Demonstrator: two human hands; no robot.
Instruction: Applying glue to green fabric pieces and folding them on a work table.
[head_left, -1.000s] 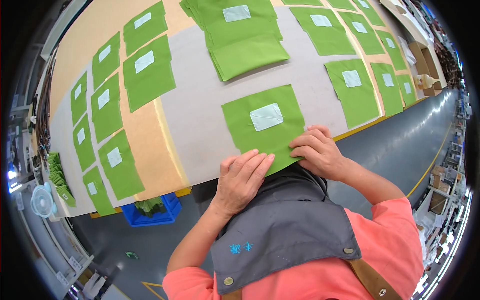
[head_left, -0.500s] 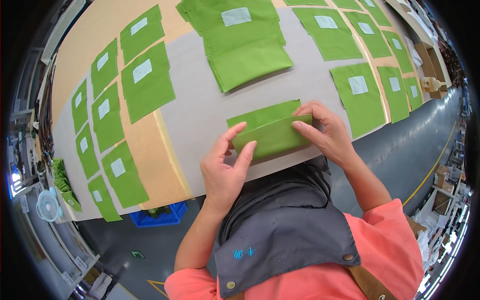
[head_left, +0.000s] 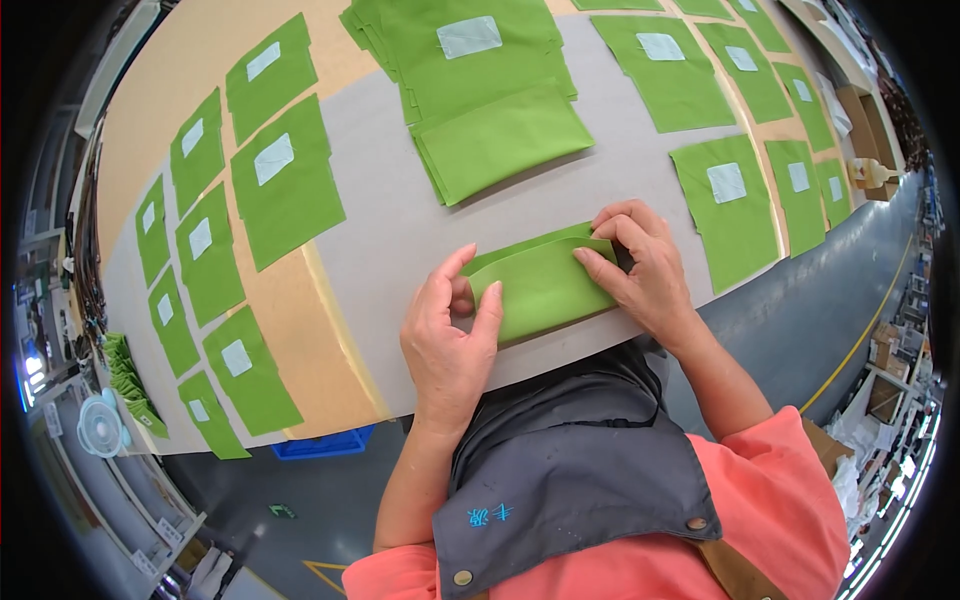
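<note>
A folded piece of green fabric (head_left: 550,290) lies at the table's near edge, its front layer drawn up in front of a back layer. My left hand (head_left: 448,335) pinches its left end between thumb and fingers. At the upper right corner, my right hand (head_left: 648,268) grips the fabric with the thumb in front and the fingers curled behind. Just beyond my hands rests a stack of green fabric pieces (head_left: 505,145), its front part folded over; a pale rectangular patch (head_left: 469,38) shows on the top piece.
Rows of green pieces with pale patches (head_left: 288,182) lie at the left, and more (head_left: 726,205) at the right. A bundle of green pieces (head_left: 130,385) and a small fan (head_left: 103,424) are far left. A blue bin (head_left: 322,444) is below the table edge; a bottle (head_left: 870,172) stands far right.
The fabric's front layer has risen closer to the back layer, narrowing the gap between them. Both hands keep their hold on the ends. The view has shifted slightly.
</note>
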